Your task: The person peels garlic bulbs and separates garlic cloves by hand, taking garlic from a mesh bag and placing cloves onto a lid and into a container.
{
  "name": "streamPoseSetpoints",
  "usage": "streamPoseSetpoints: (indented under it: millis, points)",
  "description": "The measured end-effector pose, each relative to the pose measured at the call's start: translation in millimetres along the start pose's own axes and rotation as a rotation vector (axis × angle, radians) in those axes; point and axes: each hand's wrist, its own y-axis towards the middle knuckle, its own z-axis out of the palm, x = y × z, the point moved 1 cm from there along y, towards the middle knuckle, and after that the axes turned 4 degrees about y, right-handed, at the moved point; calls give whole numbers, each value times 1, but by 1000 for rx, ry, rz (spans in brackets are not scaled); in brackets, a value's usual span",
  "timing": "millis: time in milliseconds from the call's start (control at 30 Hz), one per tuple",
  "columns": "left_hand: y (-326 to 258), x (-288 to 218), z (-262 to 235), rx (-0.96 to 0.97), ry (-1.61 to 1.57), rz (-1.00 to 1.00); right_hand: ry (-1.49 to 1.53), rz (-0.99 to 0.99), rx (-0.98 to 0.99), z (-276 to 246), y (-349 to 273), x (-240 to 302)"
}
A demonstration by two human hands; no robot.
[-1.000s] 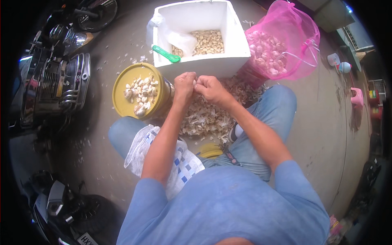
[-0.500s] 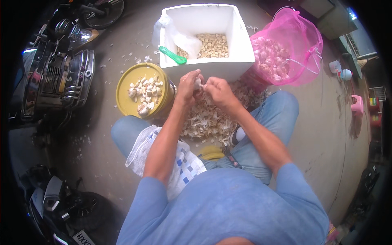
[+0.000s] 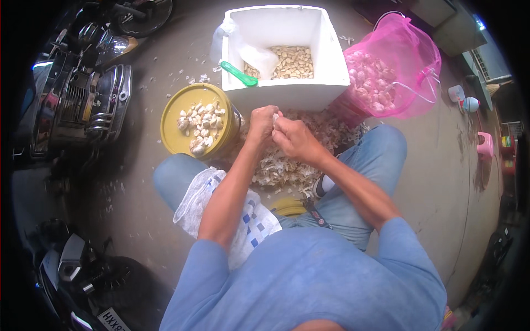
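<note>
My left hand (image 3: pixel 261 122) and my right hand (image 3: pixel 293 139) meet in front of the white foam box (image 3: pixel 287 95). Pinched between their fingertips is a small pale garlic clove (image 3: pixel 275 119), mostly covered by the fingers. Beneath them a heap of dry garlic skins (image 3: pixel 284 165) lies on the floor. Left of my left hand, loose cloves and bulbs of garlic (image 3: pixel 205 119) rest on the yellow lid (image 3: pixel 172 138) of a bucket. Inside the foam box are many peeled garlic cloves (image 3: pixel 292 62), partly covered by a clear plastic bag (image 3: pixel 256 55).
A green-handled tool (image 3: pixel 239 74) lies across the box's near rim. To its right, a pink mesh bag (image 3: pixel 411 49) of garlic bulbs (image 3: pixel 372 83) fills a bucket. Motorcycles (image 3: pixel 83 105) line the left side. A checked towel (image 3: pixel 196 193) covers my left thigh. A pink stool (image 3: pixel 485 146) stands far right.
Both hands have come closer together and slightly lower, so the garlic between them shows less. The whole scene has shifted a little to the right.
</note>
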Motion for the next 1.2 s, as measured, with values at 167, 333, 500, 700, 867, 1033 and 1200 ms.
streamPoseSetpoints:
  millis: [167, 333, 500, 700, 867, 1033, 1200]
  points:
    - [23, 16, -22, -80, 42, -18, 17, 49, 86, 6, 0, 16]
    - [0, -21, -15, -147, -35, -112, 56, -67, 188, 5, -20, 34]
    - [-25, -21, 11, 15, -117, -124, -122, -80, -296, -60, 4, 33]
    - [-35, -18, 35, 239, -111, -62, -393, 120, -38, -65, 7, -5]
    - [-31, -19, 35, 191, -41, 45, -390, 203, -85, -62, 20, -17]
    - [-26, -30, 28, 47, 355, 124, -193, 251, -159, -38, 29, -35]
    - [-16, -26, 15, 34, 293, 199, 122, 234, -119, -21, 31, -28]
